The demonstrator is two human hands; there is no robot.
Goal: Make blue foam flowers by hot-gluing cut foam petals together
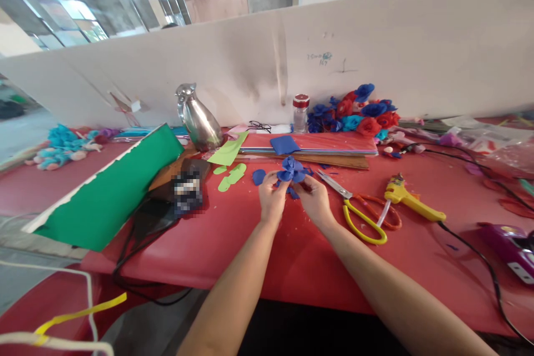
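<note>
Between my two hands, a little above the red table, is a blue paper flower (292, 169) with several petals. My left hand (272, 196) pinches it from the left side. From the right, the fingers of my right hand (315, 196) are closed at the flower's edge. Blue paper pieces (259, 177) lie on the table just left of the flower, and more blue scraps show behind my fingers. Scissors (348, 206) with one yellow and one orange handle lie to the right of my right hand, blades pointing away to the left.
Right of the scissors lies a yellow glue gun (411, 200) with a black cord. Paper sheets (325, 144) are stacked behind my hands, near a steel jug (198, 119), a glass jar (300, 117) and finished paper flowers (362, 114). Green cutouts (231, 177) lie left; a purple device (507, 250) sits far right.
</note>
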